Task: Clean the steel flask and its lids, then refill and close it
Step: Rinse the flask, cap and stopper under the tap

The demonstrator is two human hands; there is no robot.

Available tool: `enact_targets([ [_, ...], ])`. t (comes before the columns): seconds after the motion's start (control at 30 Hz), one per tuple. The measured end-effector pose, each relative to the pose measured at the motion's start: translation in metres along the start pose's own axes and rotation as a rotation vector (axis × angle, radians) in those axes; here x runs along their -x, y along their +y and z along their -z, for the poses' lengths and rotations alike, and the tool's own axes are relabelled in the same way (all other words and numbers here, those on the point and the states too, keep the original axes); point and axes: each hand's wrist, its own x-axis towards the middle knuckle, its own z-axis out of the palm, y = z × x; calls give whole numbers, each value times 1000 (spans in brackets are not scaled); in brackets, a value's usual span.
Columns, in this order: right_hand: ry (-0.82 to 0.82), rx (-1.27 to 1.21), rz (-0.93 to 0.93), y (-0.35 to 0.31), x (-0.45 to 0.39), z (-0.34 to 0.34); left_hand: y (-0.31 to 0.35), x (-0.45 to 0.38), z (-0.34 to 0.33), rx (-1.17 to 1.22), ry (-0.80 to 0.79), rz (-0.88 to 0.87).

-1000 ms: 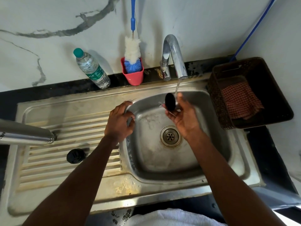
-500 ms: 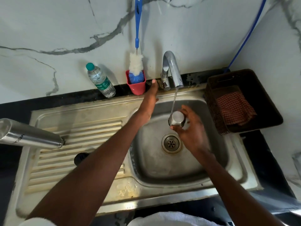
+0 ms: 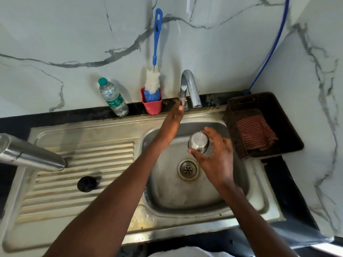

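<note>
My right hand (image 3: 215,156) holds a small steel lid cup (image 3: 199,141) over the sink basin (image 3: 167,186), fingers curled round its rim. My left hand (image 3: 172,119) reaches to the base of the tap (image 3: 189,88), its straight fingertips touching the tap handle. No water stream shows. The steel flask (image 3: 31,154) lies on its side at the left edge of the ribbed drainboard (image 3: 74,175). A black inner lid (image 3: 87,183) sits on the drainboard.
A plastic water bottle (image 3: 113,98) and a red cup (image 3: 152,105) with a blue bottle brush (image 3: 153,84) stand behind the sink. A dark basket (image 3: 289,130) holding a checked cloth (image 3: 256,132) sits at the right. The drain (image 3: 187,169) is open.
My left hand left the basin rim and reached up to the tap handle. The water stream has stopped. My right hand turned the lid from black inside to steel outside and moved it slightly right.
</note>
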Motion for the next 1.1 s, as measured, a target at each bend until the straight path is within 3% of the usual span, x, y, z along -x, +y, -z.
enact_targets([
  [0.1, 7, -1, 35, -4, 8, -6, -27, 38, 18, -54, 181, 43],
  [0.17, -78, 47, -24, -7, 16, -17, -39, 67, 34, -80, 282, -10],
  [0.27, -50, 22, 4, -11, 24, -31, -47, 116, 58, -141, 410, -114],
  [0.4, -231, 19, -36, -17, 43, -54, -59, 184, 98, -265, 559, -178],
  [0.53, -300, -55, -56, -40, 52, -82, -78, 242, 153, -361, 662, -84],
  [0.73, -408, -204, 115, -137, 60, -163, -107, 291, 251, -440, 778, 158],
  [0.87, -519, -177, 146, -189, 68, -223, -121, 296, 287, -465, 758, 196],
  [1.1, -609, 29, 137, -219, 78, -301, -147, 292, 298, -711, 497, 354],
])
